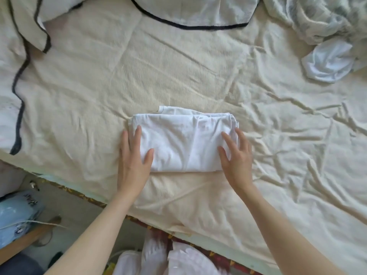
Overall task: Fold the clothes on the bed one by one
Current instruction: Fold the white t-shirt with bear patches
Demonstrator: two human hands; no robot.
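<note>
A cream bedsheet (178,62) covers the bed, creased most heavily toward 3 o'clock. At 12 o'clock lies a pale cloth edged with black piping (190,14), cut off by the top of the view; a second piped cloth (23,36) runs down the 10 o'clock side, its dark border trailing toward 9 o'clock. At 2 o'clock sits a rumpled grey-white heap (313,18), with a crumpled white garment (329,60) just below it, both well apart from the hands. Nothing lies between the hands and the folded piece.

At 7 o'clock, beyond the bed's edge, the floor shows a light blue bag (17,213) and a wooden stick (25,237), both partly cut off (the writing on the bag is too blurred to read). At 6 o'clock some white-and-pink fabric (158,261) sits at the bottom edge; what it is cannot be told.

The folded white garment (184,139) lies at the centre of the view, near the bed's front edge, a neat rectangle with soft wrinkles and layered edges showing along its far side. The left hand (133,157) rests flat on its left end, fingers straight and spread, the grip apart; its outer fingers lie on the sheet. The right hand (236,153) lies over the right end, fingers spread and only slightly bent, the grip likewise apart.
</note>
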